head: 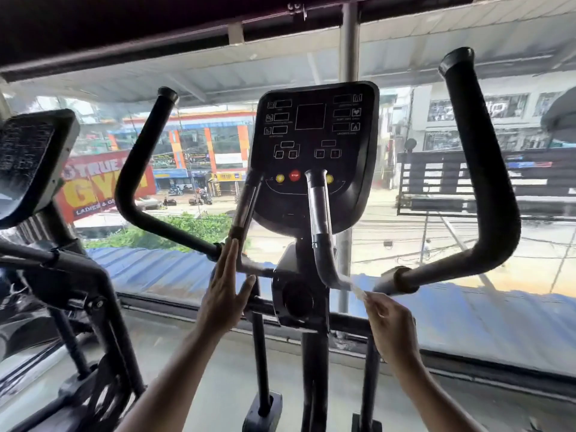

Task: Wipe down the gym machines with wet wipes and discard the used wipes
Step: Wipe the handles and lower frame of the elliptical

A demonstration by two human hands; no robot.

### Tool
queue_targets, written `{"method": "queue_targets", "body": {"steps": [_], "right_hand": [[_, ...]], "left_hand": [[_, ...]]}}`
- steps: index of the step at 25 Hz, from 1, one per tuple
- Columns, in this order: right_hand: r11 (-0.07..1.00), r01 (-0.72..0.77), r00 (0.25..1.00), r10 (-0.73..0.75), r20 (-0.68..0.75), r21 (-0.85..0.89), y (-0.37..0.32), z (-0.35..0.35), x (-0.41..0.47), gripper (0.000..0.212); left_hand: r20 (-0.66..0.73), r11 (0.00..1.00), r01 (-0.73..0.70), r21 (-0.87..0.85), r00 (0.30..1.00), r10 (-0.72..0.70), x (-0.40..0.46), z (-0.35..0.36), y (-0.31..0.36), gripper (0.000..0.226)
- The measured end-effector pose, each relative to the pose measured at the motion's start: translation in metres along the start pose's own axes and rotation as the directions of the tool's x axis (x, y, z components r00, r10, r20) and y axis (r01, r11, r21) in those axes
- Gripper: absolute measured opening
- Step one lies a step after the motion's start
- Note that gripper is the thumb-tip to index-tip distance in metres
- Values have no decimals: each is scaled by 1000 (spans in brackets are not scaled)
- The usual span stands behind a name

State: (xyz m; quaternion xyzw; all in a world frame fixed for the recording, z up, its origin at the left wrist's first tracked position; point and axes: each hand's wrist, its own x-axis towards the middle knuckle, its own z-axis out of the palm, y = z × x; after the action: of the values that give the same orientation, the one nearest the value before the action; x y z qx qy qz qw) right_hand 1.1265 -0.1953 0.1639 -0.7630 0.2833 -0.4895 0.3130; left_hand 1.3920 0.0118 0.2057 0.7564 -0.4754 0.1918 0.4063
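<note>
While facing an elliptical (307, 275) before a window (452, 213): left hand (226, 294) spread flat, fingers straight, against the left inner grip (246, 207) near its lower bend. Right hand (391, 325) pinching a small, blurred pale wipe (357, 289), pressed at the base of the right inner grip (322, 235). Black console (314, 151) above, red stop button (295, 175) between two yellow ones. Long black handles (486, 169) on either side. Second machine (34, 163) at far left.
</note>
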Motion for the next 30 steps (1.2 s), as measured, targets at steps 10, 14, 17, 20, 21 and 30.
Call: {"method": "queue_targets", "body": {"steps": [10, 14, 17, 20, 21, 30], "right_hand": [[984, -159, 833, 92, 546, 76, 32, 18, -126, 15], [986, -115, 650, -16, 760, 119, 27, 16, -170, 21], [984, -110, 465, -72, 883, 138, 45, 3, -215, 16], [986, -113, 337, -75, 938, 119, 52, -17, -271, 12], [989, -100, 294, -77, 953, 110, 50, -23, -288, 10], [898, 121, -158, -403, 902, 423, -61, -68, -446, 20]], "left_hand": [[222, 799, 599, -48, 786, -577, -273, 23, 55, 74], [185, 599, 801, 6, 588, -787, -368, -6, 109, 61], [136, 379, 925, 26, 372, -918, -452, -12, 167, 52], [85, 200, 978, 60, 195, -977, -520, -24, 231, 48], [61, 169, 983, 72, 165, -984, -538, -30, 249, 44], [-331, -102, 978, -182, -159, -930, -696, -105, 401, 37]]}}
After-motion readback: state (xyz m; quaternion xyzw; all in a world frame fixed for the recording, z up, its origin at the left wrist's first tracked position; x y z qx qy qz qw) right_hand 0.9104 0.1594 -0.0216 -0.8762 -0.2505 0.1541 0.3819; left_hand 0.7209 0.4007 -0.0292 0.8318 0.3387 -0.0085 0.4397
